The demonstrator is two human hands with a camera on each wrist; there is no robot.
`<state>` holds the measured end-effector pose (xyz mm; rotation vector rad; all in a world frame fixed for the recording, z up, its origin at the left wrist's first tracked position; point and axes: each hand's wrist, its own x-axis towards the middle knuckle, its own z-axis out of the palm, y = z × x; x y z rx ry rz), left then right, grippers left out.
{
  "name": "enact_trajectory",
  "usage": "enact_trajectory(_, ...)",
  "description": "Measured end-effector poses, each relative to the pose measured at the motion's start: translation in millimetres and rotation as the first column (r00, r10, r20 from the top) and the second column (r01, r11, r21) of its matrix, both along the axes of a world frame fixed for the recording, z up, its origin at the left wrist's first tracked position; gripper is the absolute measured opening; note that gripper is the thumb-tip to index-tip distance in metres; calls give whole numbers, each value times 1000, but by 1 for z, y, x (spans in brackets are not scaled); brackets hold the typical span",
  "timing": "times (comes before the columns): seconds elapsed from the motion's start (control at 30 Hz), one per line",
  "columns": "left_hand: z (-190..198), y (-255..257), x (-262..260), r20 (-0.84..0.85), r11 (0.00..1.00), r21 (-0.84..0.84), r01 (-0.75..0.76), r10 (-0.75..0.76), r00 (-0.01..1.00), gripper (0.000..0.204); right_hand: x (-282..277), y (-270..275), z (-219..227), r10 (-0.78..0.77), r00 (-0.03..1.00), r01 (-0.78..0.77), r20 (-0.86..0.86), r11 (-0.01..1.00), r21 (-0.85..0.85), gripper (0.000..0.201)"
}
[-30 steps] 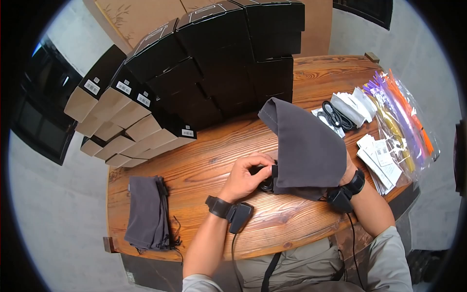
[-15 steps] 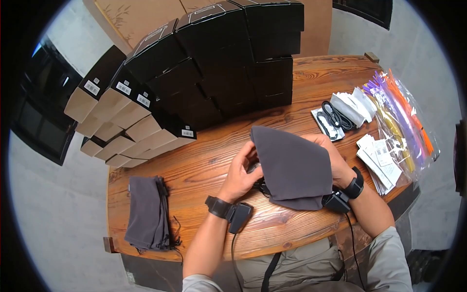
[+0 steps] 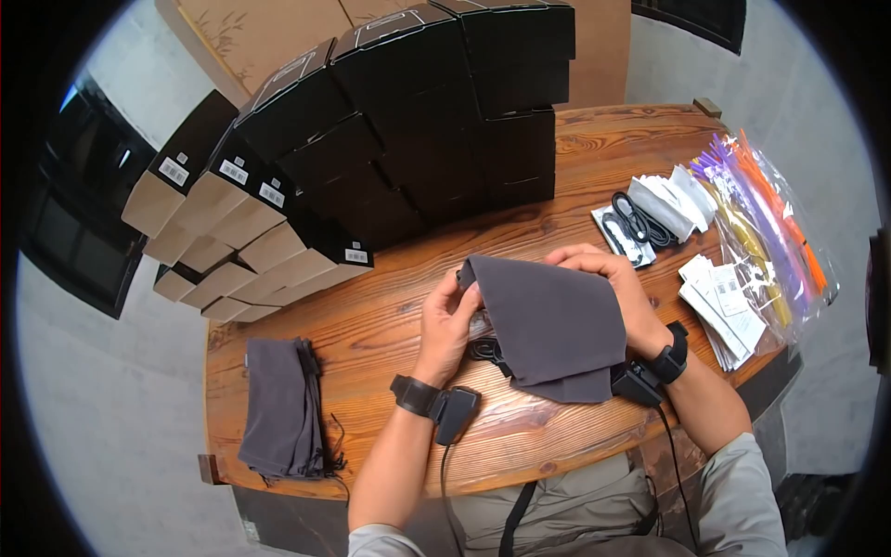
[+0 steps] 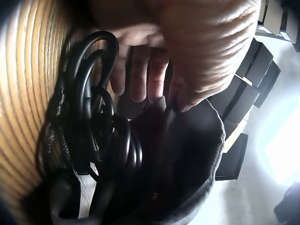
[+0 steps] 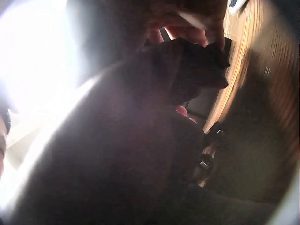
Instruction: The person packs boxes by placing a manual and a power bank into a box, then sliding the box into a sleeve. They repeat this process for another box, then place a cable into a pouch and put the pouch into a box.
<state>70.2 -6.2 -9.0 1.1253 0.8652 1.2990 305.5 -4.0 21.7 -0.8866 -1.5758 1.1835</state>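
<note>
A dark grey cloth pouch (image 3: 554, 320) hangs between both hands over the middle of the wooden table. At its left corner my left hand (image 3: 444, 327) pinches the edge, the thumb on the near side of the cloth; the left wrist view shows the thumb (image 4: 187, 96) at the pouch's rim. My right hand (image 3: 624, 295) grips the far right side, and the cloth covers part of it. Below the left hand, a coiled black cable (image 4: 91, 108) lies against the pouch, partly hidden by it. In the right wrist view the cloth (image 5: 108, 140) is dark and fills most of the picture.
Stacked black boxes (image 3: 427, 111) rise behind the hands. A pile of grey pouches (image 3: 280, 408) lies at left. On the right are a bagged cable (image 3: 629, 234), white paper slips (image 3: 726, 297) and a clear bag of coloured ties (image 3: 770, 232).
The pouch has come down and to the left, its raised flap now lower. My right hand has shifted up along its far side, and the left hand has moved slightly up to its corner.
</note>
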Motion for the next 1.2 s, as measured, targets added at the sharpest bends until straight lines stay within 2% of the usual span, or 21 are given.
enact_trajectory(0.1,0,1,-1,-7,1000,15,13,-13,1000,19,0,2,1,-138,989,143,-60,986,90,20)
enact_trajectory(0.2,1,1,0,-4,999,7,36,-36,999,18,5,2,4,-108,972,79,-209,987,-140,18)
enact_trajectory(0.33,5,-1,2,34,999,-18,35,-35,999,18,1,2,3,-116,958,75,-264,984,-161,18)
enact_trajectory(0.4,-1,5,-3,1,996,-4,89,-89,996,21,0,6,-2,-152,944,107,-292,981,-164,19)
enact_trajectory(0.5,3,1,0,-38,989,26,145,-144,989,27,4,0,12,-185,834,22,-520,953,-304,23)
enact_trajectory(0.53,8,-1,2,-50,986,37,161,-159,986,29,4,-8,21,-236,753,9,-615,937,-349,25)
enact_trajectory(0.63,7,-3,-1,-234,951,81,297,-272,933,41,11,-6,11,-250,679,6,-690,942,-336,27)
enact_trajectory(0.67,9,-5,0,-276,941,79,328,-296,914,53,11,-2,11,-216,726,14,-652,954,-300,26)
enact_trajectory(0.73,13,-7,1,-450,929,137,344,-251,857,52,12,8,12,-150,811,24,-565,974,-225,24)
enact_trajectory(0.77,14,-8,1,-531,920,165,356,-221,818,51,12,8,9,-151,885,67,-440,977,-200,22)
enact_trajectory(0.8,13,-6,1,-566,911,184,370,-209,798,48,11,8,6,-154,940,106,-305,980,-170,21)
enact_trajectory(0.87,7,-5,0,-489,922,103,373,-280,826,45,7,6,5,-184,979,182,-87,983,-31,15)
enact_trajectory(1.0,13,-8,-1,-282,945,-164,285,-321,904,39,2,0,13,-193,978,194,-76,981,5,14)
enact_trajectory(1.1,7,-6,-3,-269,962,-105,252,-271,924,40,1,3,11,-197,979,202,-57,974,100,12)
enact_trajectory(1.2,10,-6,0,-312,974,36,224,-202,929,56,3,2,13,-204,976,211,-81,974,79,9)
